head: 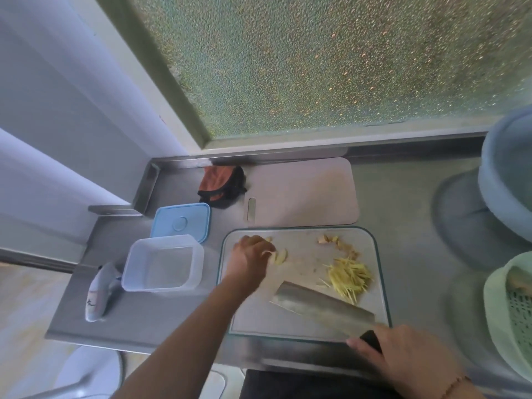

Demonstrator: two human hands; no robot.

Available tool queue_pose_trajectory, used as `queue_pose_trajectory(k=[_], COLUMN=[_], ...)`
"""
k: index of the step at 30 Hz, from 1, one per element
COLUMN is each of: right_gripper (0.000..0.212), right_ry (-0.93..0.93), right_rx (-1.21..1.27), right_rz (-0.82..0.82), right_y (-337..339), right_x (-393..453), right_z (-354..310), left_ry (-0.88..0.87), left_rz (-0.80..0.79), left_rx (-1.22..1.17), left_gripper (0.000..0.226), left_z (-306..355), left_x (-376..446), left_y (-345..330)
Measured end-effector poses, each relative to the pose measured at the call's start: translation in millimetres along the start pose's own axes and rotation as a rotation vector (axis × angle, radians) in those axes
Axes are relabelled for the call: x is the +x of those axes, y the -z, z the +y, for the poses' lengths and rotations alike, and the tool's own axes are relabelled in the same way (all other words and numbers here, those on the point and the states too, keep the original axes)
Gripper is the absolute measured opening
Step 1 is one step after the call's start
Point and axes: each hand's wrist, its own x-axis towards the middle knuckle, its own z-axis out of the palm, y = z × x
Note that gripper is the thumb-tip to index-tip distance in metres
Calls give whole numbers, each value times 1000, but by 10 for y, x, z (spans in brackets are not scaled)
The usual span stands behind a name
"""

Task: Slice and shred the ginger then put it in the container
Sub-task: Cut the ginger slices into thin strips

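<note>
Head view: left hand [250, 259] gathers ginger slices [280, 257] for shredding; right hand [403, 355] grips the cleaver [322, 305], blade parked aside.

2 cutting boards [302, 300] [305, 191], 1 cleaver [322, 308], 1 container [162, 263], 1 lid [181, 221], 2 hands [250, 262] [403, 355].

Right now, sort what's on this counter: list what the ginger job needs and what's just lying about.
Job: ginger slices, ginger shreds, cleaver, cutting board, clear container, left hand, right hand.

Lying about: blue lid, spare board, orange cloth, green colander, blue basin.
</note>
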Motion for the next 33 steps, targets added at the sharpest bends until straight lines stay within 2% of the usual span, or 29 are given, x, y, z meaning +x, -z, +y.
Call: queue_pose_trajectory(k=[2, 5, 7, 10, 12, 19, 23, 25, 27, 30, 33], right_gripper=[79, 81, 92, 114, 119, 95, 94, 94, 94, 92, 81], right_ry=[-30, -108, -159, -203, -210, -193, -230, -246, -244, -220, -192], right_rx=[67, 317, 433, 414, 382, 380, 408, 427, 434, 430, 467], right_rz=[12, 60, 89, 136, 165, 225, 276, 302, 321, 328, 344], right_y=[28, 72, 91, 83, 73, 104, 115, 119, 101, 67, 71], right_x=[-41, -81, -54, 15, 46, 59, 9, -9, -5, 21, 28], right_z=[-33, -88, -151, -259, -325, -578, -607, -598, -581, -549, -505], left_ry=[48, -68, -106, -63, -68, -23, -36, 28, 46, 37, 11], left_rz=[15, -81, -152, -174, -171, -125, -58, -144, -256, -324, -241], left_rx=[17, 116, 145, 94, 94, 7, -185, -375, -456, -435, -306], left_gripper=[17, 27, 32, 34, 37, 40, 11, 6, 7, 10, 8], left_z=[-349, -609, -648, -669, -683, -703, -548, -329, -84, 147, 178], left_x=[-114, -290, -339, -323, -300, -277, -325, -417, -501, -618, -652], left_y=[170, 302, 316, 302, 284, 252, 313, 315, 240, 1, -181])
